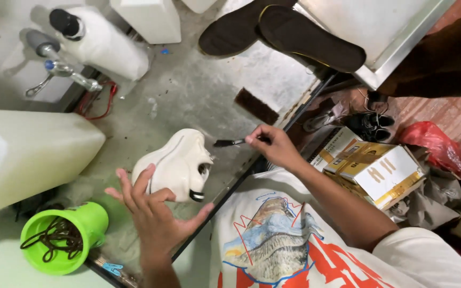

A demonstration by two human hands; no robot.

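Reference landmark: the white shoe (174,165), lying on the grey worktop (188,90) near its front edge. Far left of the shoe sits a large white plastic container (28,154); below that container and left of the shoe stands a bright green cup (65,237) with dark cord coiled inside. Up and left of the shoe, a white bottle with a black cap (102,45) lies tilted, with a metal tool and a loop of red wire just beside it. The left hand (153,213) is just below the shoe, fingers spread and open, the fingertips touching the shoe's lower left side and the thumb stretched out to the right beneath it; the palm does not close around anything. Immediately right of the shoe, the bristle end of a small dark brush (229,142) sits close to the shoe's upper end, whether touching cannot be told. The right hand (276,146) pinches the brush handle with fingers curled tight. Above the shoe and to its right, two dark insoles (289,32) lie on the worktop, overlapping. Further right of the shoe, beyond the worktop edge, are yellow-and-white cardboard boxes (374,170) and a red plastic bag (436,144).
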